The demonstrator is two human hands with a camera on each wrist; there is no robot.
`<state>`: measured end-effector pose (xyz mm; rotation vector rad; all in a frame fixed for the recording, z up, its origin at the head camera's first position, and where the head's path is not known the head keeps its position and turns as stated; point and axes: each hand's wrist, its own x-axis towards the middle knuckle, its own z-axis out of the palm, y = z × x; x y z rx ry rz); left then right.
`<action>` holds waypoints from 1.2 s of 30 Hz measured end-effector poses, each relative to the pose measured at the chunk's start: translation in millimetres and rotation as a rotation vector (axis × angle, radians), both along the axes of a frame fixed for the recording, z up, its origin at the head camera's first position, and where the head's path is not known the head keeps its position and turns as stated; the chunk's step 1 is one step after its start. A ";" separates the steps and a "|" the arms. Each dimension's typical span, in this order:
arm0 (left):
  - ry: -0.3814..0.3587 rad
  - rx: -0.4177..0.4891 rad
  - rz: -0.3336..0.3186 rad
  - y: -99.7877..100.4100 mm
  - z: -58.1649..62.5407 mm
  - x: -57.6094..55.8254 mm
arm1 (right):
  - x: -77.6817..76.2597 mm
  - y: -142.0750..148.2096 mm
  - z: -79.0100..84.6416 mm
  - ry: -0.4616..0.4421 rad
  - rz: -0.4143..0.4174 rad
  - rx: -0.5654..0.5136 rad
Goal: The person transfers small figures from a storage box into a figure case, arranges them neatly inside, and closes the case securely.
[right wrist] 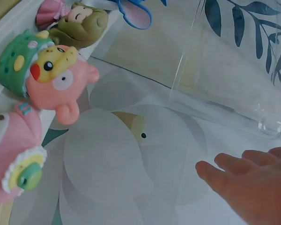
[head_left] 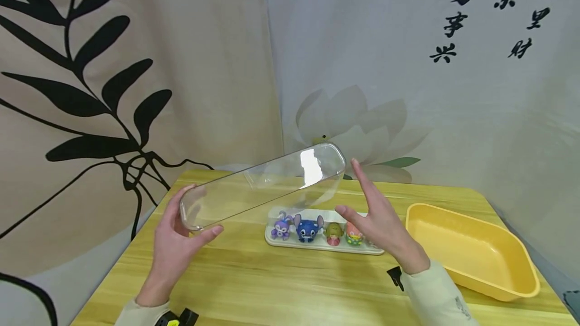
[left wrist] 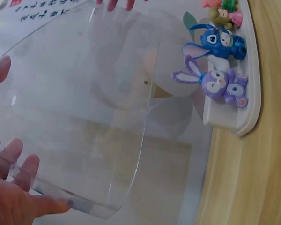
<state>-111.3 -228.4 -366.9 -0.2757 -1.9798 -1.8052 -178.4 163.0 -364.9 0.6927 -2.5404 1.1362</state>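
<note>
A long clear plastic cover (head_left: 267, 180) hangs tilted above the table, its right end higher. My left hand (head_left: 174, 245) grips its lower left end, thumb on the near side. Near the raised end, my right hand (head_left: 385, 220) is spread with thumb and fingers extended and apart from the cover. Behind and below stands a white display base (head_left: 317, 246) carrying several small figures: a purple rabbit (left wrist: 220, 84), a blue big-eared figure (head_left: 307, 229), an olive-haired figure (right wrist: 84, 28), a pink figure in green (right wrist: 61, 89) and another pink figure (right wrist: 11, 150).
A yellow plastic basin (head_left: 476, 250) stands on the right side of the wooden table (head_left: 254, 286). Printed cloth curtains (head_left: 217, 64) hang behind and beside the table, close to its back edge.
</note>
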 end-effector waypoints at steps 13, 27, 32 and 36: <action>0.058 -0.024 -0.135 11.3 3.0 -4.2 | -0.4 13.1 2.0 -0.104 0.012 -0.183; -0.004 -0.120 -0.226 26.1 3.2 -33.1 | 5.0 41.6 -4.0 -0.168 0.041 -0.227; -0.018 -0.131 -0.290 36.2 0.3 -48.9 | 9.8 55.4 -8.6 -0.187 0.006 -0.210; -0.034 -0.133 -0.337 43.5 -4.3 -60.1 | 13.2 63.6 -11.8 -0.190 -0.009 -0.192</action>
